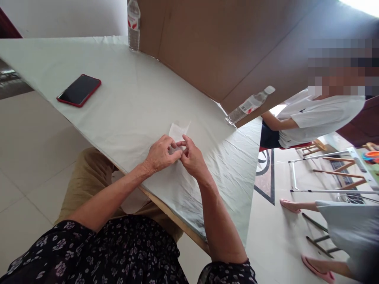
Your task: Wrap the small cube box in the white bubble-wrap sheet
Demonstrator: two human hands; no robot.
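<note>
Over the pale cloth-covered table, my left hand [161, 154] and my right hand [192, 157] meet at the fingertips. Both are closed, with thumbs and fingers pinched together. Whatever lies between the fingertips is too small to make out. Just beyond the fingers, a small white piece of paper or tissue [178, 131] lies on the table, its near part hidden by the hands. A black phone with a red case [79, 90] rests farther off at the left.
A brown cardboard panel [207, 47] stands along the table's far side. One clear bottle [134, 27] is upright at its left end; another bottle [250, 105] leans at its right. A seated person in a white shirt [322, 114] is beyond; another person's legs show at right.
</note>
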